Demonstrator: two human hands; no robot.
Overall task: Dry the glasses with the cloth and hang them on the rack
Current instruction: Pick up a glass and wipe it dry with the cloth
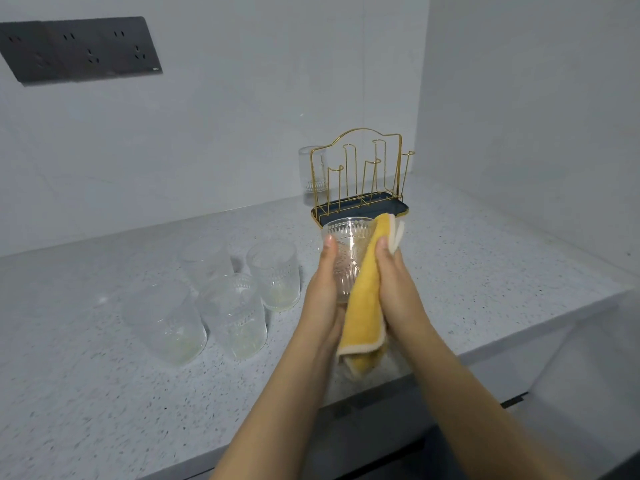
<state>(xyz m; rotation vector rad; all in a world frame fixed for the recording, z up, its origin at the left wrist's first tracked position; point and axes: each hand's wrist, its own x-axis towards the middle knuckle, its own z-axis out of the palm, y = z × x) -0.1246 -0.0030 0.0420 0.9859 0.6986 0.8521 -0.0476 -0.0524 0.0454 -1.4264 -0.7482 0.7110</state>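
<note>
Together, left hand [323, 289] grips the glass [348, 258], right hand [394, 282] presses the cloth [363, 306] on it.

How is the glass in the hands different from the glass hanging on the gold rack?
The clear patterned glass in the hands is tilted, mouth away from the camera; the clear glass on the gold wire rack hangs upside down. The held one is being wiped with a yellow cloth; the racked one is untouched. Both are clear with embossed patterns.
</note>
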